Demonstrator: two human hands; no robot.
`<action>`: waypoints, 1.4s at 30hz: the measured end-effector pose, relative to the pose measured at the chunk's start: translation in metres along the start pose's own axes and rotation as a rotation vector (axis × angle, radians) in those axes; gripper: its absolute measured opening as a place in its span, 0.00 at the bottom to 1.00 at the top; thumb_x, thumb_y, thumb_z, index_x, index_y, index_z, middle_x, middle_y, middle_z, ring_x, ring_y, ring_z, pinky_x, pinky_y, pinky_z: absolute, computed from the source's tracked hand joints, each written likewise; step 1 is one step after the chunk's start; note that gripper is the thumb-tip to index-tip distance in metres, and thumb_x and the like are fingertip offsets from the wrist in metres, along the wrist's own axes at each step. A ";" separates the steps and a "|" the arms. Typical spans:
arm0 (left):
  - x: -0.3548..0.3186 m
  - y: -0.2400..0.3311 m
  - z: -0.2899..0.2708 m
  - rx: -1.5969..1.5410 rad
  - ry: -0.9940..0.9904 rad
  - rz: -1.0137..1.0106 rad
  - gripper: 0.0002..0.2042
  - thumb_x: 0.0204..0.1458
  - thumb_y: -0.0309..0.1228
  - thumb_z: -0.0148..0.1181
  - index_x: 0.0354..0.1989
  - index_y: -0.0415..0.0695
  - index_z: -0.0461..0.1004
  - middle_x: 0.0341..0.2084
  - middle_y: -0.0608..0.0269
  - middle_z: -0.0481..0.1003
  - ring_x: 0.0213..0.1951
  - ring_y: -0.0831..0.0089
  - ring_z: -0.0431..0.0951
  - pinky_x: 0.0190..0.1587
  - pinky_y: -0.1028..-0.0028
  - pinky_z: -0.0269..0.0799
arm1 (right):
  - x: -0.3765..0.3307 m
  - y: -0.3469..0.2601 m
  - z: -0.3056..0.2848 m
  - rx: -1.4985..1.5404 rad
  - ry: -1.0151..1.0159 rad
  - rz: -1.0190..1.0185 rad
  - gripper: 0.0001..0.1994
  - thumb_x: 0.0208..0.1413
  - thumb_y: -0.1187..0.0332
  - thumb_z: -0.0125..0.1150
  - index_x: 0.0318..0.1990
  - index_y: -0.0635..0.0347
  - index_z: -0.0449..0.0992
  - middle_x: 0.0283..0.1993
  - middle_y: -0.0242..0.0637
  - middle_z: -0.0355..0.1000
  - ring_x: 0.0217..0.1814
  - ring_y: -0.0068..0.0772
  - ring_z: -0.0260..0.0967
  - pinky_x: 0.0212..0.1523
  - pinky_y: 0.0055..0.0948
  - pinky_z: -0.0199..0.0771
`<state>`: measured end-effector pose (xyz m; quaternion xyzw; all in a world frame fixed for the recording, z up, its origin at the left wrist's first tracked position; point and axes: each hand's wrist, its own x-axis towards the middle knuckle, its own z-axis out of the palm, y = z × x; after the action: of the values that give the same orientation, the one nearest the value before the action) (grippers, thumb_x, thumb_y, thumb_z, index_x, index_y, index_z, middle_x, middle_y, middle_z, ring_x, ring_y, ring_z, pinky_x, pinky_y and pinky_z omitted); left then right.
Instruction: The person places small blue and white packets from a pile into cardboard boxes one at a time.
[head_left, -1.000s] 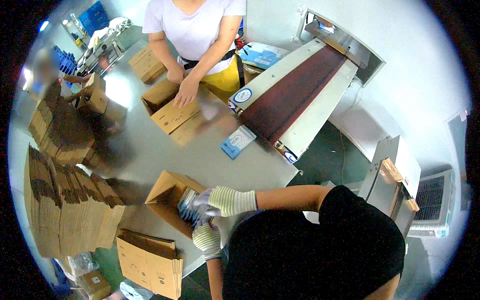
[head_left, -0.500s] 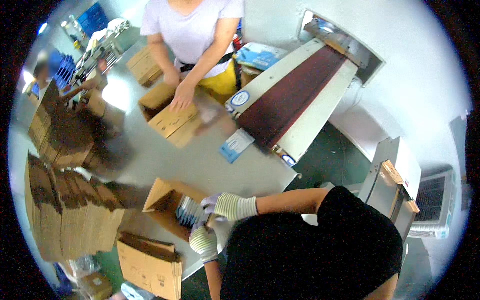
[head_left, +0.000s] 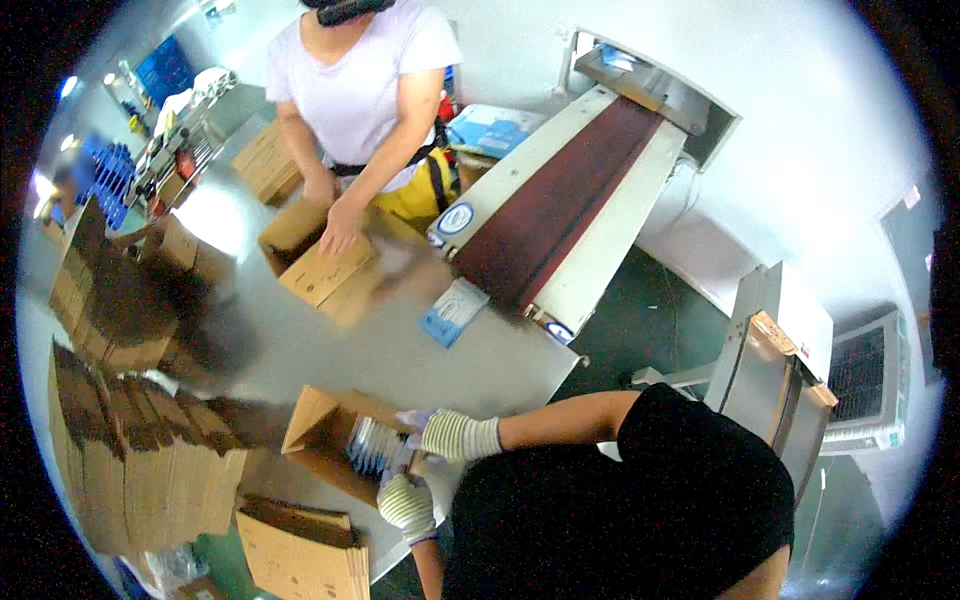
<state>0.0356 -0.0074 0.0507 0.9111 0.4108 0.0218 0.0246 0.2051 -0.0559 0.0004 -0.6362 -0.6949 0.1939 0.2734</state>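
An open cardboard box (head_left: 325, 455) rests at the near edge of the metal table. Thin white-and-blue packets (head_left: 375, 445) stand packed on edge inside it. My right hand (head_left: 455, 435), in a striped knit glove, reaches across to the box's right side with its fingers closed. Just below, my left hand (head_left: 405, 505) wears a matching glove and has its fingers bent up against the same side. Between the two sets of fingertips, whatever is held is too blurred to name; it lies right by the packets and the box rim.
Across the table (head_left: 400, 370) a co-worker presses on another carton (head_left: 330, 275). A conveyor (head_left: 560, 210) with a dark red belt ends at the table, beside a blue-and-white packet (head_left: 455, 312). Flattened cartons (head_left: 150, 490) are stacked at left; more folded cartons (head_left: 300, 550) stand near me.
The view has shifted slightly, so the far table and conveyor sit lower and further left. Both my hands stay at the box's right side, fingers moving only a little.
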 end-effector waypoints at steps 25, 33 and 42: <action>0.002 -0.001 0.007 -0.080 0.131 0.046 0.07 0.38 0.29 0.54 0.29 0.46 0.72 0.26 0.59 0.73 0.31 0.61 0.74 0.33 0.64 0.68 | 0.000 -0.016 -0.036 -0.036 -0.100 0.029 0.20 0.44 0.65 0.56 0.46 0.59 0.67 0.59 0.56 0.58 0.49 0.56 0.66 0.49 0.44 0.68; 0.001 -0.004 0.004 -0.039 0.053 -0.008 0.06 0.40 0.29 0.53 0.29 0.46 0.71 0.26 0.59 0.73 0.31 0.61 0.74 0.33 0.64 0.68 | 0.003 0.006 -0.061 0.262 0.221 -0.003 0.16 0.49 0.60 0.58 0.43 0.57 0.70 0.52 0.51 0.66 0.47 0.53 0.67 0.48 0.43 0.67; 0.008 -0.001 0.003 -0.094 0.076 -0.012 0.07 0.39 0.28 0.54 0.30 0.47 0.72 0.27 0.59 0.74 0.30 0.60 0.74 0.33 0.63 0.68 | 0.045 0.205 -0.089 -0.517 -0.218 0.549 0.19 0.46 0.60 0.58 0.45 0.60 0.72 0.51 0.45 0.68 0.54 0.47 0.64 0.54 0.45 0.61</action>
<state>0.0401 -0.0007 0.0477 0.9049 0.4156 0.0754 0.0521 0.4184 0.0052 -0.0511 -0.8221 -0.5496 0.1447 -0.0333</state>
